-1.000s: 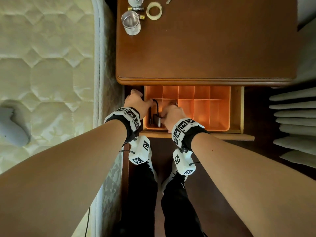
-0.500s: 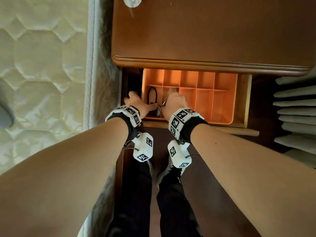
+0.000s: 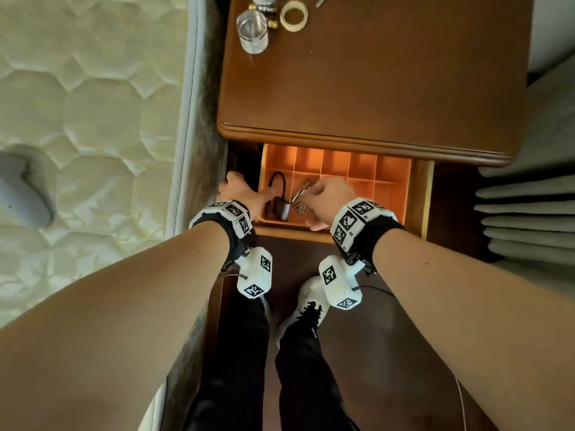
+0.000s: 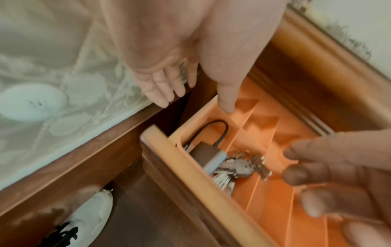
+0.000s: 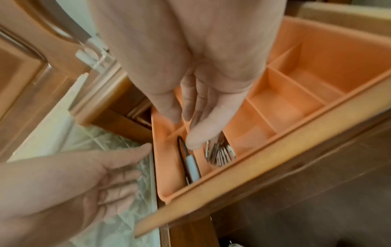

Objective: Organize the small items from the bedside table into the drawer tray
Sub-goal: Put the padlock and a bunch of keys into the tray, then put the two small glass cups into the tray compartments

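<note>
The orange drawer tray (image 3: 392, 194) sits in the open drawer (image 3: 420, 200) beneath the near edge of the wooden bedside surface (image 3: 389, 76). Its near-left compartment holds a dark adapter with a looped black cable (image 3: 281, 197); the compartment just to the right holds a bunch of keys (image 3: 301, 200). The right hand (image 3: 326, 197) hovers over the keys with a loose, relaxed grip; the wrist views show its fingers nearly straight and holding nothing. The left hand (image 3: 241, 194) is at the tray's left edge, its grip wide, thumb reaching over the rim (image 4: 226, 100) and fingers straight outside the tray. At the far left of the surface stand a clear glass (image 3: 252, 31), a roll of tape (image 3: 294, 16) and small batteries (image 3: 263, 9). A quilted mattress (image 3: 87, 119) lies to the left.
</note>
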A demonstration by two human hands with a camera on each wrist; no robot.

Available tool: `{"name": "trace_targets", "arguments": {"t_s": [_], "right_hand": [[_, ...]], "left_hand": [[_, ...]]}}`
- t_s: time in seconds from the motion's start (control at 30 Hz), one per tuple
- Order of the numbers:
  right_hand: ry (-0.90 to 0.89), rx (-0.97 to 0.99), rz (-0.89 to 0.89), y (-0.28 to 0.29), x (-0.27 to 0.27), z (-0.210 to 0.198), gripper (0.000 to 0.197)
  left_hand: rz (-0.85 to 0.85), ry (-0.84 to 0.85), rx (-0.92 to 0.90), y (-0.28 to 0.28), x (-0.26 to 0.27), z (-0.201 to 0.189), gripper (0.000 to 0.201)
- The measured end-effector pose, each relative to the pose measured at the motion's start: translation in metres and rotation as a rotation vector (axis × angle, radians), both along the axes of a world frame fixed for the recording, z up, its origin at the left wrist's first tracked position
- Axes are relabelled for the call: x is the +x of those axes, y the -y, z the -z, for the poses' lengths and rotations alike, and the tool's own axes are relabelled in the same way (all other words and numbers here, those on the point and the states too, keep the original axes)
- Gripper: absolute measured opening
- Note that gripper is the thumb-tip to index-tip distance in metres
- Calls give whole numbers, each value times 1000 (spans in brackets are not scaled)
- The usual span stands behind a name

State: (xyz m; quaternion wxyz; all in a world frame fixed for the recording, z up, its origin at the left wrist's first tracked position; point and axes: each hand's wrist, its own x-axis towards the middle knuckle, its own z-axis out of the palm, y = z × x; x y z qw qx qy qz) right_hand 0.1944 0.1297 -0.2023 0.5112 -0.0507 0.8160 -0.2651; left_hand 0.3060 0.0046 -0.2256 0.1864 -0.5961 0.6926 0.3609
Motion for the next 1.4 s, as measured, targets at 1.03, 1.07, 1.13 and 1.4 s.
{"name": "trace_targets", "arguments": {"t_s": [1.03,1.07,1.13,1.4], "right_hand": [[-321,-167,126,183,-154,-83,13],[-339,-173,99,196,-157,-83,18],[-387,-175,17,219,-161,-83,37],[-513,-24,-272,267,-158,-72,50]], "left_hand": [[221,-412,-259,144,-135,-77,51],[197,-428,-219,146,-134,-78,50],[152,-469,-142,152,-132,-82,49],[106,-527,-75,181,-128,-98,48]]}}
